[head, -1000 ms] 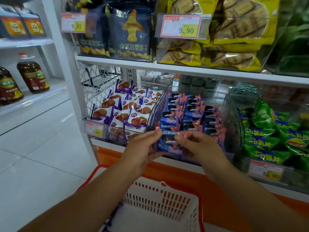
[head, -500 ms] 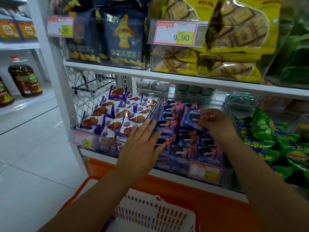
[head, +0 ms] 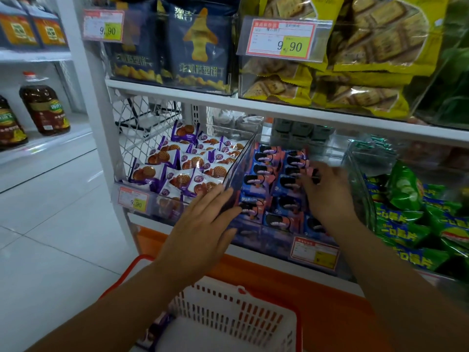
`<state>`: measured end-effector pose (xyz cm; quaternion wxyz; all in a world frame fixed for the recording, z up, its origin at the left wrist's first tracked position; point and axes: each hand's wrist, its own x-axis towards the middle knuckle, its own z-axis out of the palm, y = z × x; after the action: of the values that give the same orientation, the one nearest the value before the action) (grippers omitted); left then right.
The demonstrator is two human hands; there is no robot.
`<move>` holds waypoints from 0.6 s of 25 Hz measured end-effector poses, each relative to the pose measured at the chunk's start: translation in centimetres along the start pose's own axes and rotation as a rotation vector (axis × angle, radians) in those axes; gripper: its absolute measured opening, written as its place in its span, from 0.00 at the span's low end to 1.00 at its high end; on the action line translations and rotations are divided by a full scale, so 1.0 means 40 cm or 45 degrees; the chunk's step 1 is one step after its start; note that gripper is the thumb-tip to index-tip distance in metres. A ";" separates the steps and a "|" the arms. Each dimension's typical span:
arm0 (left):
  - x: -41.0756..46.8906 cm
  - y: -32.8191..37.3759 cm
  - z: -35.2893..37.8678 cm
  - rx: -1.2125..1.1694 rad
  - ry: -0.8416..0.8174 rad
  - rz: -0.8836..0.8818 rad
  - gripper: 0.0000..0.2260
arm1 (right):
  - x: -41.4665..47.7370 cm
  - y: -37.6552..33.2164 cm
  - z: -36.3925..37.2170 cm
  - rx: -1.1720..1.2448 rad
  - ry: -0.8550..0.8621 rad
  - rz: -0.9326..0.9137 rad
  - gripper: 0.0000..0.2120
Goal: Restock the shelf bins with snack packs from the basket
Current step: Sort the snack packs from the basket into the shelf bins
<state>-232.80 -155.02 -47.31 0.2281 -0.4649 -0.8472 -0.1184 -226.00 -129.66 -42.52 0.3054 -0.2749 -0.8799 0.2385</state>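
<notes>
Fingers (head: 215, 199) of left hand (head: 203, 224) lie straight on centre-frame packs (head: 261, 179); right hand (head: 327, 196) (blurred, grip unclear) seems to settle them; next, reach basket (head: 223, 311).

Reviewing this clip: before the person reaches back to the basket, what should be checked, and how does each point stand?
1. Left hand free: ok, fingers straight against the clear divider.
2. Right hand free: cannot tell, blurred among the blue packs.
3. Blue packs inside their bin: ok.
4. Purple packs kept apart by the divider: ok.
5. Basket below the hands: ok.
6. Packs left in the basket: cannot tell.
</notes>
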 end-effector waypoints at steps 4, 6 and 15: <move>-0.178 -0.034 -0.008 -0.144 -0.156 -0.138 0.19 | -0.181 -0.104 -0.021 0.264 0.138 -0.457 0.13; -0.287 -0.056 0.010 -0.224 -0.394 -0.242 0.17 | -0.307 -0.125 0.064 0.143 -0.279 -0.543 0.14; -0.656 -0.198 0.180 -0.362 -1.367 -0.640 0.17 | -0.771 0.053 0.578 -0.326 -1.966 0.027 0.29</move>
<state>-229.29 -175.57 -66.52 -0.3303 -0.2714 -0.9035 -0.0297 -220.34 -153.34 -72.47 -0.4295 -0.0727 -0.8613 0.2617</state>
